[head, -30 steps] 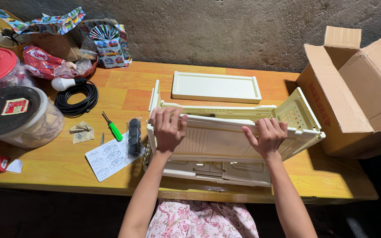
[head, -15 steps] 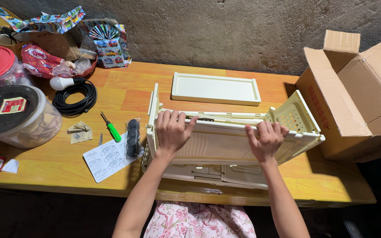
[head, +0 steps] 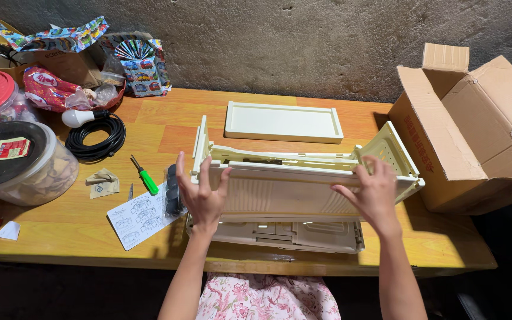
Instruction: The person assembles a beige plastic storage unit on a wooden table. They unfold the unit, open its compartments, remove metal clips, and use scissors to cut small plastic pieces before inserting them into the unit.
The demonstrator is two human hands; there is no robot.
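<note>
A big wooden table [head: 149, 127] holds everything. An open brown cardboard box [head: 475, 136] sits at its right edge. A cream plastic crate [head: 285, 189] stands at the middle of the front edge. The left hand [head: 201, 195] and right hand [head: 371, 195] are spread flat against its front wall, fingers loose, gripping nothing. A cream lid [head: 282, 121] lies near the back edge. A green screwdriver [head: 145, 176] lies left of the crate.
</note>
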